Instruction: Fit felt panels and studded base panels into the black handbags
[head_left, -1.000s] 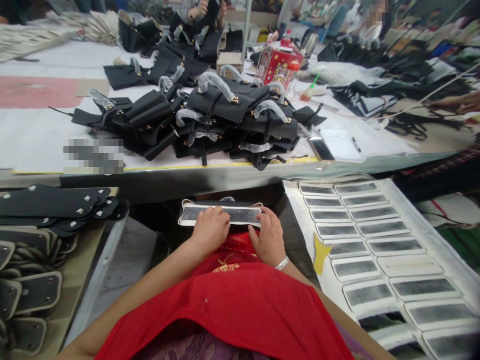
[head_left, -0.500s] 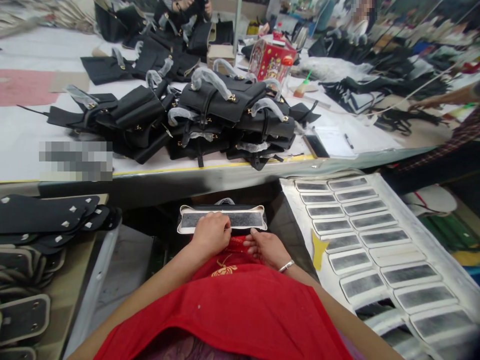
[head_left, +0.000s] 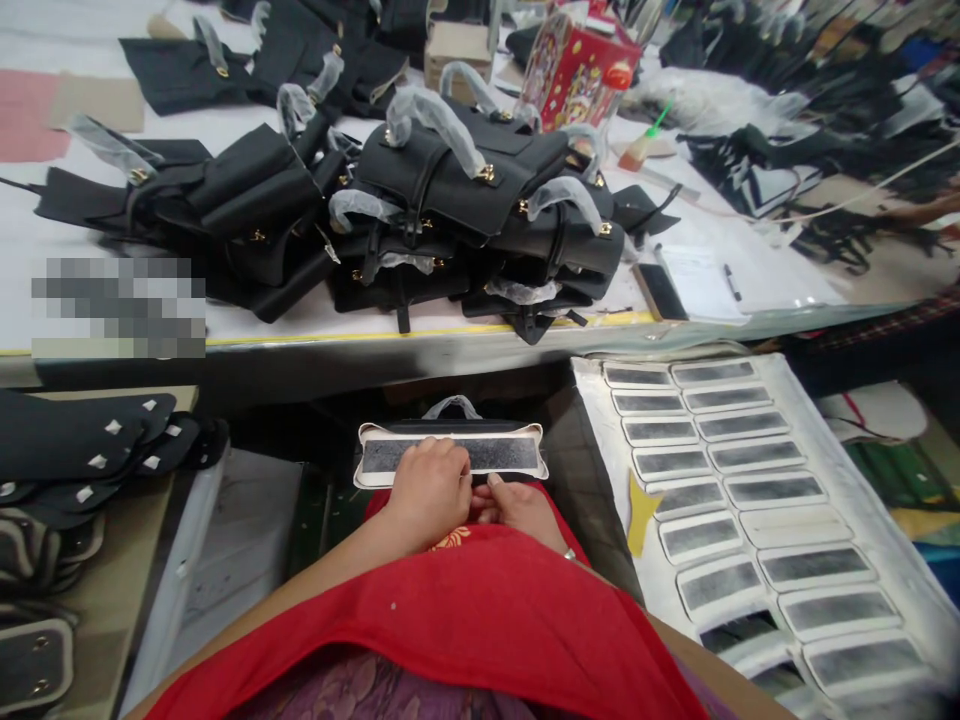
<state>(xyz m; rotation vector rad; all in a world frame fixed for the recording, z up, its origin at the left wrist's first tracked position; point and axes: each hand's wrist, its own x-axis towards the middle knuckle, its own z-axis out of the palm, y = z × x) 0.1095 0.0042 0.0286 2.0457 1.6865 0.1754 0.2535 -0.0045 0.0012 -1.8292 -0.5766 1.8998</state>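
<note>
Both hands, left point(head_left: 429, 490) and right point(head_left: 517, 503) (knuckles up), press the panel point(head_left: 502, 453).

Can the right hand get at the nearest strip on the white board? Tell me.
Probably yes. The right hand lies by the panel, and the strip lies flat on the white board just to its right, with nothing between them.

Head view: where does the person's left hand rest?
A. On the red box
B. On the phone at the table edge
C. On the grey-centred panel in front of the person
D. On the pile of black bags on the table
C. The left hand lies on the near edge of the panel, covering part of its grey centre, with the right hand just beside it at the same edge.
</note>
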